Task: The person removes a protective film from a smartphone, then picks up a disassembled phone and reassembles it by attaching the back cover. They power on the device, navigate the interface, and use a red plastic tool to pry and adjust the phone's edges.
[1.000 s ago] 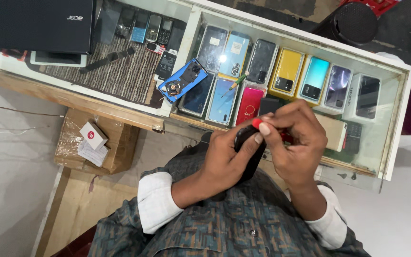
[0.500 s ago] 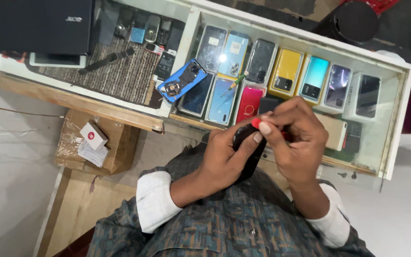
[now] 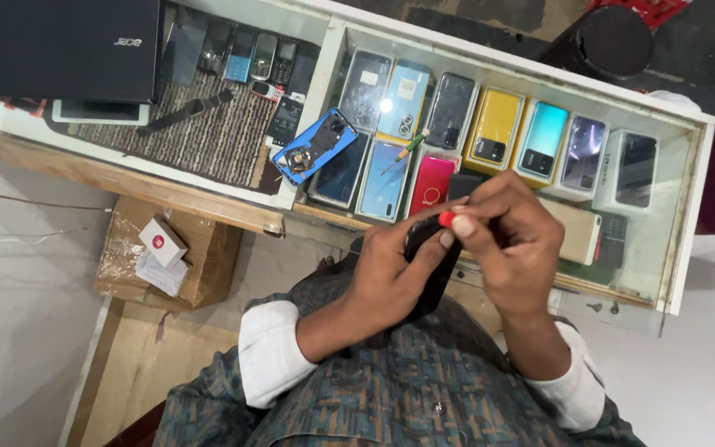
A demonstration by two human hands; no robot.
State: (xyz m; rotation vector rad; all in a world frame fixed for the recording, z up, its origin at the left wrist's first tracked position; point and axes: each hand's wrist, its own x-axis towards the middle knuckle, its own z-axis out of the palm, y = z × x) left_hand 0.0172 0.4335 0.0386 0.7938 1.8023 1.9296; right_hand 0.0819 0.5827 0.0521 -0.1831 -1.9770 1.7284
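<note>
Holding: left hand [image 3: 391, 273] — fingers clasp black phone [image 3: 428, 277]
Pinching: right hand [image 3: 511, 240] — red-tipped tool [image 3: 447, 219] at phone
Behind: glass table [image 3: 324, 99]

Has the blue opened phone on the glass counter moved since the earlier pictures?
No. The blue opened phone lies at the same spot, on the white divider between the two display compartments, as before.

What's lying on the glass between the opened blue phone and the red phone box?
In the head view, a green-handled screwdriver lies slanted between the opened blue phone and the red phone box, on top of the glass over a pale-blue phone box.
</note>
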